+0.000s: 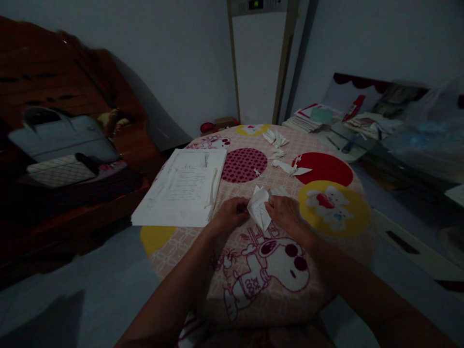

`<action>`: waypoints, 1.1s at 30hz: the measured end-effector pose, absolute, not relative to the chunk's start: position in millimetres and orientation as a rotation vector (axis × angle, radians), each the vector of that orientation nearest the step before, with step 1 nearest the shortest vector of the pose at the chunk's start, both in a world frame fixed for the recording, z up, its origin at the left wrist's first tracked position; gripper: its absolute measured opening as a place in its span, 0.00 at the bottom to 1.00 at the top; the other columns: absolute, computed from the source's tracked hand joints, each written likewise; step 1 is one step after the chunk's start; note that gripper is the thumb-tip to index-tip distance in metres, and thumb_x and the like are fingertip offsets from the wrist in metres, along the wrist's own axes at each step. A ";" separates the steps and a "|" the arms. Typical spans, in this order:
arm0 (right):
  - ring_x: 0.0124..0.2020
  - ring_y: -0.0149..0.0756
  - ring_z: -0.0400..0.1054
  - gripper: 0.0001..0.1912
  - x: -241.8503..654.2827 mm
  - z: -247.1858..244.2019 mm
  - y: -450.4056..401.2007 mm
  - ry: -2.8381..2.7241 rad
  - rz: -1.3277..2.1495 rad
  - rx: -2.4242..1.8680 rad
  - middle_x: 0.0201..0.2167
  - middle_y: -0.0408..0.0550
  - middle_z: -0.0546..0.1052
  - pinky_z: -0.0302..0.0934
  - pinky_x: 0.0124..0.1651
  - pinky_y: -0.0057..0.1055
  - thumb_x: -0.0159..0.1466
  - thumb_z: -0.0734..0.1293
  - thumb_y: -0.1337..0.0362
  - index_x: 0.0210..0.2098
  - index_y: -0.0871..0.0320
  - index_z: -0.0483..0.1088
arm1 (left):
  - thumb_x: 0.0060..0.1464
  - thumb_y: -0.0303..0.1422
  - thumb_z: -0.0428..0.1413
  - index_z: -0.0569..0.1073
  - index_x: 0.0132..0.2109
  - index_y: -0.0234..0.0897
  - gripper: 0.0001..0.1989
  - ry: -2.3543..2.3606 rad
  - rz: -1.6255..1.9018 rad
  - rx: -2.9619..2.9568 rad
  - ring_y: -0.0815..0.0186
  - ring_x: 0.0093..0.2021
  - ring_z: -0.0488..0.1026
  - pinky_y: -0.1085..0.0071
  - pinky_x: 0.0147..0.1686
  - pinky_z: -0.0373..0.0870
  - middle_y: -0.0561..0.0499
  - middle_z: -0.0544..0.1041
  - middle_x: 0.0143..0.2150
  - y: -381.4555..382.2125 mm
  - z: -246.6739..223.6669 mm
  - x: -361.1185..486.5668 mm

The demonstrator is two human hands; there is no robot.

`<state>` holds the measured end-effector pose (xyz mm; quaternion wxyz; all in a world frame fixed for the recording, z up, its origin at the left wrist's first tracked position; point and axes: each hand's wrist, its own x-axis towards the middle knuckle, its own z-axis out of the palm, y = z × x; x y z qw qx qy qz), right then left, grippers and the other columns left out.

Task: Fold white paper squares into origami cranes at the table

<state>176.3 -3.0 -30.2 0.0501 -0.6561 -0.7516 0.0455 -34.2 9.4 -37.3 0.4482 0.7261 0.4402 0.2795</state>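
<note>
Between my hands is a small piece of white paper [259, 209], folded into a pointed kite-like shape with crease lines on it. My right hand [284, 210] grips its right edge, thumb on top. My left hand [233, 212] is closed, with curled fingertips at the paper's left edge; the exact pinch is too dark to make out. Beyond them lie folded paper cranes [292, 168] and another folded white paper piece [276, 138]. To the left of my left hand rests a thick stack of printed sheets [181, 188].
The round table has a patterned cloth [195, 246] with cartoon figures. At right, a glass shelf holds papers [308, 118] and a plastic bag [427, 130]. A wooden bench [123, 154] with a handbag [68, 137] stands left. A tall white cabinet-like unit [259, 63] is behind.
</note>
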 end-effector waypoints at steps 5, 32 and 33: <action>0.35 0.39 0.73 0.17 175.6 -28.7 -3.3 -2.264 0.156 -1.995 0.32 0.54 0.79 0.51 0.32 0.31 0.68 0.59 0.55 0.34 0.58 0.75 | 0.47 0.32 0.58 0.77 0.38 0.30 0.12 1.120 0.720 1.793 0.68 0.30 0.69 0.73 0.31 0.64 0.50 0.76 0.31 15.9 -41.6 -29.3; 0.37 0.35 0.69 0.09 202.6 -33.7 -29.6 -2.333 0.534 -1.180 0.33 0.48 0.76 0.60 0.41 0.29 0.63 0.64 0.73 0.37 0.58 0.76 | 0.61 0.29 0.49 0.71 0.36 0.37 0.07 1.520 0.668 2.445 0.64 0.36 0.69 0.71 0.35 0.65 0.48 0.71 0.35 -26.4 -49.6 0.0; 0.37 0.35 0.69 0.10 203.4 -33.1 -28.4 -2.366 0.537 -1.162 0.34 0.48 0.76 0.60 0.41 0.29 0.62 0.64 0.74 0.37 0.58 0.76 | 0.61 0.28 0.49 0.72 0.36 0.37 0.08 1.467 0.652 2.502 0.64 0.37 0.69 0.71 0.37 0.66 0.48 0.72 0.35 -27.0 -50.6 -0.1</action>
